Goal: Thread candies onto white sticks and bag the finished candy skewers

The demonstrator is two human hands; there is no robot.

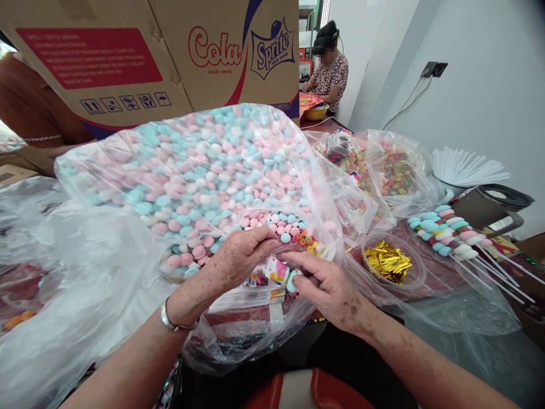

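My left hand (240,255), a silver bracelet at its wrist, is over the open front of a clear bag. Its thumb and fingers are closed together, and whatever they grip is hidden. Across from it, my right hand (330,287) has its thumb and bent fingers on a light blue candy (292,282), with the index finger reaching toward the left hand. A colourful printed packet (277,269) lies between the hands. Below is a stack of flat packets (249,297). Just beyond the fingertips are loose pink, blue and white candies (285,230) and small ring-shaped candies (305,241).
A large candy bag (204,159) fills the middle, before a cardboard carton (170,57). To the right stand a tub (419,272) of gold twist ties, candy sticks (447,233), a grey jug (489,204) and white sticks (466,167). Another person (330,71) sits behind.
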